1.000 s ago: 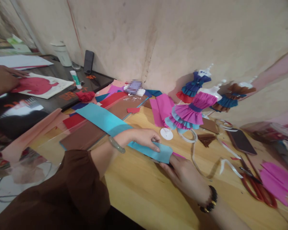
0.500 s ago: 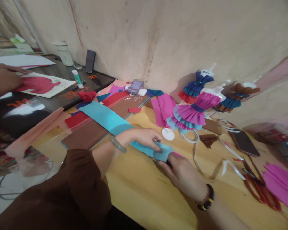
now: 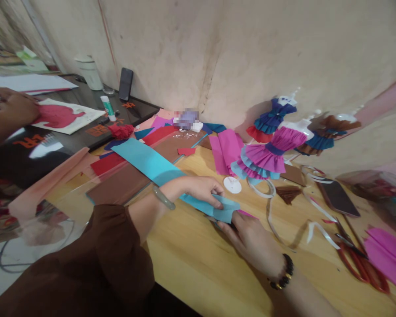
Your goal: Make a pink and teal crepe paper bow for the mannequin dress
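A long light-blue strip of crepe paper (image 3: 152, 164) runs slantwise over the table, its near end folded or doubled between my hands. My left hand (image 3: 203, 190) is closed on this end, thumb and fingers pinching it from above. At the strip's tip, my right hand (image 3: 251, 240) grips the edge, with the thumb below and the fingers partly hidden. A thin greyish edge shows under the paper by my right thumb; I cannot make out what it is. A bit of magenta paper (image 3: 247, 213) peeks out beyond the right fingers.
Small dress forms in crepe paper, one with a magenta dress (image 3: 270, 152), stand by the wall. To the right lie red-handled scissors (image 3: 359, 264), a phone (image 3: 339, 198) and white ribbon (image 3: 320, 231). A co-worker's hand (image 3: 15, 108) rests by a red shape on white paper (image 3: 61, 115).
My hands and the blue strip keep nearly the same position. The view has shifted slightly, and the co-worker's hand at the left has moved a little over the red shape.
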`<state>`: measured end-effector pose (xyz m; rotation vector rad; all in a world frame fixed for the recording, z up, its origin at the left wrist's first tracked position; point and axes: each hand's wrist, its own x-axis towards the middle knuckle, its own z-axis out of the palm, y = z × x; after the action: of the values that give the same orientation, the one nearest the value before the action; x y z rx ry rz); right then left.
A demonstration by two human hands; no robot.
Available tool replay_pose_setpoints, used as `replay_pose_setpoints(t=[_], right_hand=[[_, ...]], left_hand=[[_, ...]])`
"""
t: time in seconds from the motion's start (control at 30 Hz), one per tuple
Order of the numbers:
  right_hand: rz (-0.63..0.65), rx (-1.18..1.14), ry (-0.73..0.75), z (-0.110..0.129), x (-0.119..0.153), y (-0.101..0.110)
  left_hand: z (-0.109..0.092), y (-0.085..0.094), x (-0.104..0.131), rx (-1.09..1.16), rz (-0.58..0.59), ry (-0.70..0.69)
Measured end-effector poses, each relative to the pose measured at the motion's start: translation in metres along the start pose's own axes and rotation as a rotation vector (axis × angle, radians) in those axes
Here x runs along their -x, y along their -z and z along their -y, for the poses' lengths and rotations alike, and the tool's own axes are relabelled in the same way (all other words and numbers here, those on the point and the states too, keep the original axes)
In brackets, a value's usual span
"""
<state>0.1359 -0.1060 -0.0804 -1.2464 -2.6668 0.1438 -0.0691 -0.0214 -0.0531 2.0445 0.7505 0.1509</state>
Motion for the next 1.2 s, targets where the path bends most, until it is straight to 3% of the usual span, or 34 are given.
replay_pose_setpoints(t=[0.7,0.83,1.07,1.2], right_hand=[[-0.063,0.044,0.063,0.007,-0.005,0.000],[-0.009,-0.028,0.003,0.004,-0.003,0.003],[0.125,-0.350,-0.061,-0.023,0.031,0.017],[0.089,-0.279,-0.001,-0.029,0.057,0.007]], left_hand=[[-0.003,-0.001,0.003,0.072,-0.019,0.021],[0.003,-0.001,0.000,0.057,-0.019,-0.022],[0.013,0.002,-0.003,0.028,-0.014,-0.055],[0.015,0.003,-0.002,0.077,-0.011,-0.054]])
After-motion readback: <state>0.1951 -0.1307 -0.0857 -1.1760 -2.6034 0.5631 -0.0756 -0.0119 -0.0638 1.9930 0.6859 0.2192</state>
